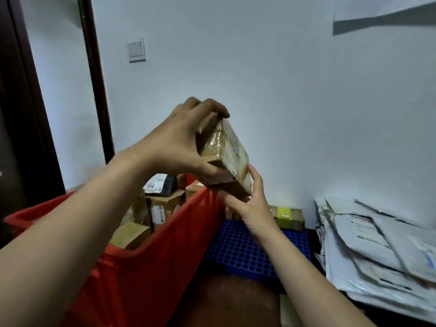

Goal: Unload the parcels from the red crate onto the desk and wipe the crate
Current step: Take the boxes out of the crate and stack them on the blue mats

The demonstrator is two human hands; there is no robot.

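The left hand (174, 142) clasps the upper end of a small parcel (224, 156), its fingers curled over the top and its thumb across the near face. The right hand (250, 208) takes the lower end, with the thumb up the side and the fingers underneath. The parcel hangs tilted in the air, above the right rim of the red crate (165, 256) and clear of it.

Its far face and label are blurred and unreadable, and the right fingers hide its bottom corner. It is brown cardboard wrapped in glossy clear tape.

More boxes (165, 204) lie in the crate. Beside it sit a blue perforated tray (247, 251) and a pile of grey mailers (377, 244).
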